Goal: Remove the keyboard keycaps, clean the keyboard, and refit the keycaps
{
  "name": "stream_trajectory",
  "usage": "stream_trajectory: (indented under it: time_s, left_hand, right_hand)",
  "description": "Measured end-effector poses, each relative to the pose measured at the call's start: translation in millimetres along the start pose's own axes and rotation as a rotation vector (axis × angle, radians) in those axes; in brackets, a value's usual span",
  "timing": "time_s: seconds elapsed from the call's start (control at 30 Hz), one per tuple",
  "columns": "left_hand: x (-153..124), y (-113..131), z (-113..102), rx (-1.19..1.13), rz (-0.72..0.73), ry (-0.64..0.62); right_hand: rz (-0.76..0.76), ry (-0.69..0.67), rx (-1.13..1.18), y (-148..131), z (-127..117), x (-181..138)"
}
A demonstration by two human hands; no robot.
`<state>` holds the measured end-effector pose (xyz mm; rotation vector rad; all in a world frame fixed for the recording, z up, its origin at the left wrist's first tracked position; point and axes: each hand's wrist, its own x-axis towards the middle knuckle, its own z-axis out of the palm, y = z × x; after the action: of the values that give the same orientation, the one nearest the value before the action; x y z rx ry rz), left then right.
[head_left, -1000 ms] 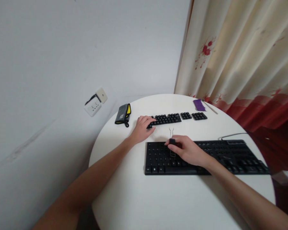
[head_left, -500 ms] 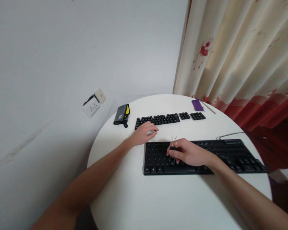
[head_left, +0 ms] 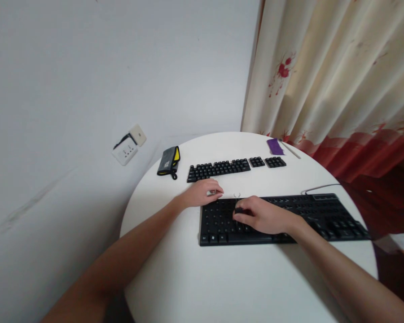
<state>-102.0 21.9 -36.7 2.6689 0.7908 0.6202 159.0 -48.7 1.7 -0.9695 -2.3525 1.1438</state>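
My right hand (head_left: 261, 215) is closed round a wire keycap puller (head_left: 237, 209), its prongs showing above and below my fingers. It works over the left part of a black keyboard (head_left: 252, 241), where many keys are off and bare switch posts show. A few keycaps remain along the bottom row, and more stay on the right side. My left hand (head_left: 202, 192) rests at the keyboard's upper left edge, fingers loosely curled with a gap to the thumb; I see nothing in it. Behind it, removed keycaps (head_left: 218, 168) stand in rows on the white table (head_left: 188, 278).
Two smaller blocks of keycaps (head_left: 275, 162) stand right of the rows. A grey and yellow pouch (head_left: 168, 161) lies at the left rear. A purple cloth (head_left: 275, 147) and a thin stick (head_left: 290, 149) lie at the back right. The keyboard's cable (head_left: 319, 187) runs off rightward.
My left hand has come down closer to the keyboard's edge. My right hand with the keycap puller sits slightly lower over the keys. The view has shifted a little.
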Motion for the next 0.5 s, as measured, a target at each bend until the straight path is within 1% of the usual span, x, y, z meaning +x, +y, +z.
stream_trajectory:
  time_s: [0.07, 0.13, 0.23, 0.3, 0.4, 0.5]
  left_hand:
    - [0, 0, 0, -0.011, 0.004, -0.001]
    - [0, 0, 1, -0.016, 0.002, -0.004]
    - [0, 0, 1, -0.015, -0.001, -0.015]
    - [1, 0, 1, -0.017, 0.006, -0.022]
    - [1, 0, 1, -0.022, 0.012, -0.026]
    - [1, 0, 1, -0.019, 0.006, -0.03]
  right_hand:
    - [-0.008, 0.005, -0.064, 2, 0, 2]
    - [-0.018, -0.02, -0.074, 2, -1, 3]
    - [-0.079, -0.128, -0.045, -1, -3, -1]
    - [-0.136, -0.166, -0.062, -5, -4, -4]
    - [-0.173, -0.165, -0.109, -11, -3, -6]
    - [-0.149, -0.16, -0.129, -13, -3, -6]
